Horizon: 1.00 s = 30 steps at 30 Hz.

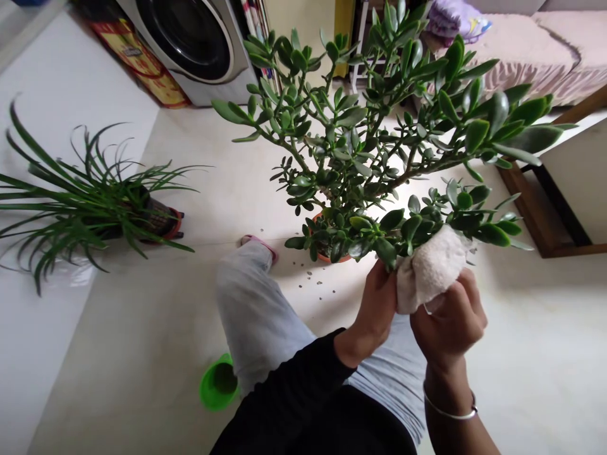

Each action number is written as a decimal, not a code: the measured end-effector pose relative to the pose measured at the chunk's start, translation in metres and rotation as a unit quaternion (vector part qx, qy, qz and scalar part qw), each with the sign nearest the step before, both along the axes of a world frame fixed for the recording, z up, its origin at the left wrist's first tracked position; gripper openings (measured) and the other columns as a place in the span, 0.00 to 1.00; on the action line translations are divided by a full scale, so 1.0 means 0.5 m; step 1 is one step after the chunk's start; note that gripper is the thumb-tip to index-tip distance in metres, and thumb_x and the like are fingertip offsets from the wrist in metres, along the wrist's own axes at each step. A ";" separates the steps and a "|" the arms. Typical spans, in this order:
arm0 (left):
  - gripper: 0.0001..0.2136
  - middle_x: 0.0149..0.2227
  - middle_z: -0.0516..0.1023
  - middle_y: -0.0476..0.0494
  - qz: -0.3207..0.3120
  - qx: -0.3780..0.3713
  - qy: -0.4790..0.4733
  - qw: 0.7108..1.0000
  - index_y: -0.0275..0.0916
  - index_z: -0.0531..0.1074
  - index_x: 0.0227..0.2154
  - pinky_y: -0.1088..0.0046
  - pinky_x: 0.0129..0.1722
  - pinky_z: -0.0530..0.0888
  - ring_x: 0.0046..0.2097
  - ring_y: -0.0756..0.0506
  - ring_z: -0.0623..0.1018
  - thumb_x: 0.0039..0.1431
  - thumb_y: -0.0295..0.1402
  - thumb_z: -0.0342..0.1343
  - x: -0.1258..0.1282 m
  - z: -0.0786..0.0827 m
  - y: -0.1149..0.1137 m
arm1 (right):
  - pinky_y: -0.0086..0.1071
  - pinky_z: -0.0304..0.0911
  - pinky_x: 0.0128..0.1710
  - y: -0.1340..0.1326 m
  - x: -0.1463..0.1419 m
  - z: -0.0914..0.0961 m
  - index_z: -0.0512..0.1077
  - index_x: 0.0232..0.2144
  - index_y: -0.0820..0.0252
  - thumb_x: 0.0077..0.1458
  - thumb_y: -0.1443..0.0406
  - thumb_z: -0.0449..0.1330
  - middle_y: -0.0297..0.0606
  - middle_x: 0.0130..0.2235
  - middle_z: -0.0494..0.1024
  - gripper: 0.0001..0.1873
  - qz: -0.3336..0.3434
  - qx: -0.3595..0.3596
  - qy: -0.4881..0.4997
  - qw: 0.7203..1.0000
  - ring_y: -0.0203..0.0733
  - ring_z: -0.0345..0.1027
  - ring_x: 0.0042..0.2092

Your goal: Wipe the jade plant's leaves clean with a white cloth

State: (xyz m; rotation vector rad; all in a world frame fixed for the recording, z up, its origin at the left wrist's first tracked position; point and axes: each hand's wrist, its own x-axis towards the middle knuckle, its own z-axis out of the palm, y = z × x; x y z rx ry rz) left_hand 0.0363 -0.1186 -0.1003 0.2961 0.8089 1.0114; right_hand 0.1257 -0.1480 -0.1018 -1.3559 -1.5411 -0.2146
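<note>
A potted jade plant (pixel 351 151) with thick green leaves spreads in front of me, its orange pot (pixel 332 258) mostly hidden beneath the foliage. Against one of its low right branches lies a crumpled whitish cloth (pixel 439 262). My right hand (pixel 450 325) is closed round the cloth's lower right side. At the cloth's left edge, my left hand (pixel 374 306) is also closed, with its thumb close under a drooping leaf. The cloth covers part of the branch and hides some of my fingertips.
Dark crumbs (pixel 310 278) lie on the pale floor near the pot. A green container (pixel 219 382) stands beside my leg. Left is a long-leaved potted plant (pixel 109 208); behind are a washing machine (pixel 190 38) and a pink-covered sofa (pixel 526 47). A wooden frame (pixel 526 208) stands right.
</note>
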 end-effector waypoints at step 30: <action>0.17 0.31 0.72 0.51 -0.019 0.029 0.007 0.999 0.39 0.75 0.35 0.72 0.35 0.63 0.34 0.51 0.66 0.48 0.41 0.74 0.008 0.018 0.023 | 0.30 0.63 0.34 0.010 0.019 0.072 0.67 0.31 0.54 0.61 0.80 0.58 0.32 0.31 0.68 0.15 0.062 -0.079 -0.077 0.992 0.36 0.63 0.34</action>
